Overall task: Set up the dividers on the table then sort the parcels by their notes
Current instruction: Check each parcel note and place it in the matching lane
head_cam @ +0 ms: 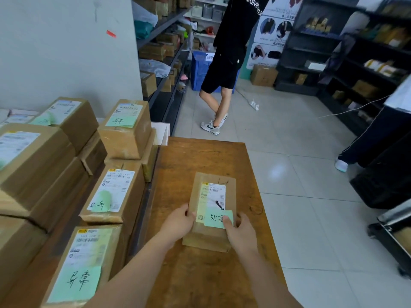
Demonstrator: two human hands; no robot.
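Observation:
A small brown parcel lies on the wooden table, with a white shipping label and a green handwritten note on top. My left hand grips the parcel's left edge. My right hand holds its right side, thumb pressing on the green note. To the left stand several stacked brown parcels, each with a label and a green note. A white divider stands behind the stack at the table's far left corner.
A person in black clothes stands on the tiled floor beyond the table. Shelves with boxes line the left wall, dark shelving the right. A blue crate sits on the floor. A black cart is at the right.

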